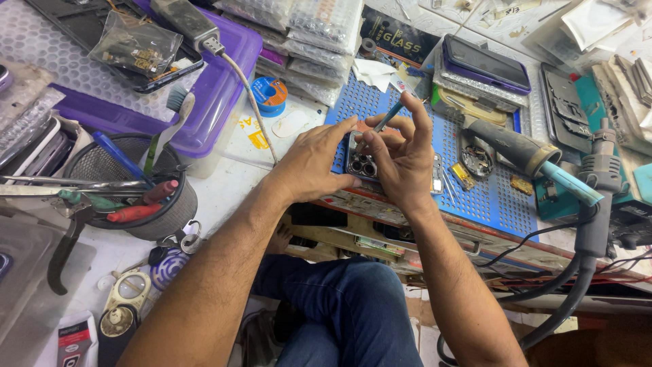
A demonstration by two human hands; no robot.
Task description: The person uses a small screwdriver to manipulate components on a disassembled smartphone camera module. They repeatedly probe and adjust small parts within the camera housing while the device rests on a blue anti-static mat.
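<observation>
Gripping a phone point(363, 165) by its left edge, the left hand point(314, 163) is steadying it, camera lenses facing up, over the near left corner of the blue perforated mat point(492, 197) at the scene's middle. The right hand point(402, 160) is pinching a slim blue-handled tool point(385, 120) between thumb and fingers, its tip pointing down at the phone's back. Lying far behind the hands, a dark rectangular package point(397, 37) with pale lettering is resting beside a stack of clear bubble-wrap pouches point(319, 34). A clear bag point(136, 44) of small parts is sitting far left on the purple box point(224, 88). A small white-and-red labelled bottle point(73, 340) is standing at the near left corner.
</observation>
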